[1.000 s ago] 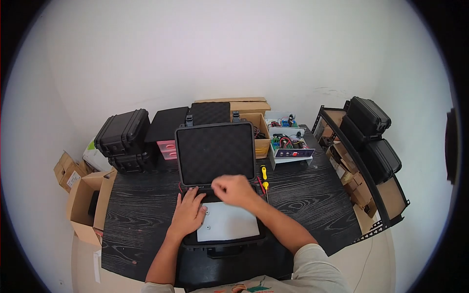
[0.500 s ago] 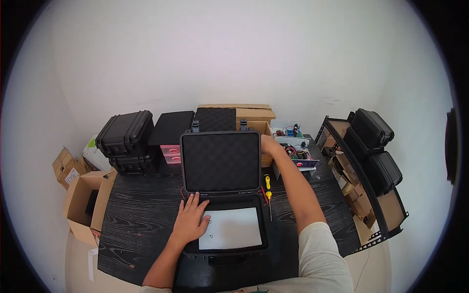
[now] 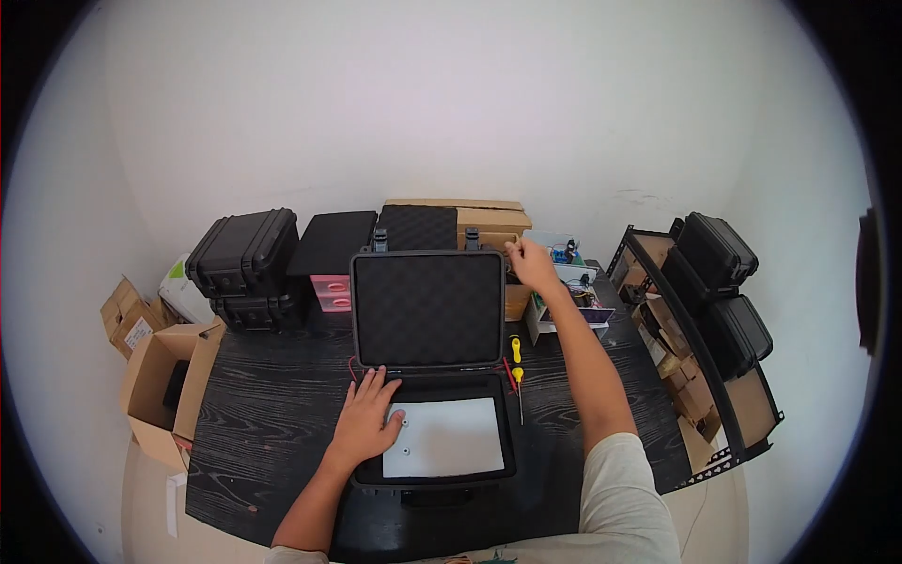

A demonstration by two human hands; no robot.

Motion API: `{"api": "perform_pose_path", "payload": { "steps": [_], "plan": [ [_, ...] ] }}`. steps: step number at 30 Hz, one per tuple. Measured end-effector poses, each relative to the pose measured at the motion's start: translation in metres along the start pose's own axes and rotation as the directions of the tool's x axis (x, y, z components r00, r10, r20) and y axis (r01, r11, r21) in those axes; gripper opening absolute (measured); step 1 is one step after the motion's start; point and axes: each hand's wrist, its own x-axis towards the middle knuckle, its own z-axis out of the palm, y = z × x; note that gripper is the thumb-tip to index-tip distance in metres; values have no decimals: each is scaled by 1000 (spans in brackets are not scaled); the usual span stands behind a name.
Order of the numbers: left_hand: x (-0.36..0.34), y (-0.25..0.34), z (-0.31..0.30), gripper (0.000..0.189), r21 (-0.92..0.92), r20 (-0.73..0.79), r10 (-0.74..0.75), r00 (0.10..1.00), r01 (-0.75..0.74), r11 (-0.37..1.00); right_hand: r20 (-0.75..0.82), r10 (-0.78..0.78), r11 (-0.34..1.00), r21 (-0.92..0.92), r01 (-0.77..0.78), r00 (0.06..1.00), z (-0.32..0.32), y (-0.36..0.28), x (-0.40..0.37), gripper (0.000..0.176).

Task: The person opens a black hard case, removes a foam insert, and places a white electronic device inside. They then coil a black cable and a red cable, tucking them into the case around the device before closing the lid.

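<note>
A black hard case [image 3: 428,310] stands open in front of me, its raised lid lined with dark wavy foam. In its base lies a white panel [image 3: 451,437] with small fittings along its left side. My left hand [image 3: 369,420] rests flat with fingers stretched out over the case's left edge, the thumb at the panel's corner. Behind the lid's right side, my right hand [image 3: 534,267] is above an open cardboard box [image 3: 516,303]. Its fingers are pinched together; what is between them, if anything, is too small to make out.
Two yellow-handled tools [image 3: 516,351] lie right of the case beside a red lead. White housings with wiring [image 3: 587,299] stand behind. Black cases [image 3: 242,252] are stacked at left near pink drawers [image 3: 332,292]. A shelf with cases [image 3: 700,343] flanks the right, an open carton [image 3: 169,395] the left.
My right hand has risen out of the cardboard box and shifted slightly right, so its fingers now show. The left hand stays on the case.
</note>
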Motion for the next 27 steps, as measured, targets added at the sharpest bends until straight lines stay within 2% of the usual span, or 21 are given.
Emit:
{"api": "perform_pose_path", "payload": {
  "steps": [2, 5, 8, 11, 14, 15, 18, 19, 23, 26, 27],
  "plan": [
    [0, -1, 0, 64, -32, -22, -2, 1000, 1, 999, -85, -7, 998, 64, 13, 996, -7, -1, -5, 42],
    [-1, -4, 0, 66, -226, -96, -72, 993, 48, 973, -163, -70, 997, 23, 75, 984, -10, 2, -9, 37],
    [-2, -8, 4, 65, -323, -111, -126, 986, 84, 943, -249, 4, 953, 296, 72, 968, 0, 17, 0, 34],
    [-2, -11, 5, 65, -239, -110, -44, 993, 17, 971, -344, 40, 869, 476, 137, 938, -21, -3, -2, 32],
    [-1, -9, 3, 65, -197, -92, -23, 996, 5, 980, -441, -41, 809, 513, 289, 897, -45, -12, -9, 30],
    [0, -9, 3, 65, -190, -89, -23, 996, 6, 982, -446, -16, 766, 569, 297, 895, -57, -26, -19, 30],
    [-1, -7, 2, 66, -158, -57, -39, 998, 29, 987, -447, -33, 718, 611, 332, 894, -94, -42, -50, 31],
    [0, -4, -1, 67, -137, -34, -54, 998, 48, 989, -449, 8, 670, 665, 328, 893, -105, -58, -66, 31],
    [4, 11, -17, 69, -22, 57, -119, 991, 120, 992, -288, -111, 677, 679, 284, 951, -141, -70, -123, 30],
    [13, 28, -35, 68, -137, 39, 34, 999, -28, 990, -130, -297, 667, 681, 303, 946, -147, -92, -168, 25],
    [15, 35, -38, 67, -273, 36, 125, 991, -111, 956, -40, -358, 691, 661, 293, 933, -147, -101, -180, 21]
  ]
}}
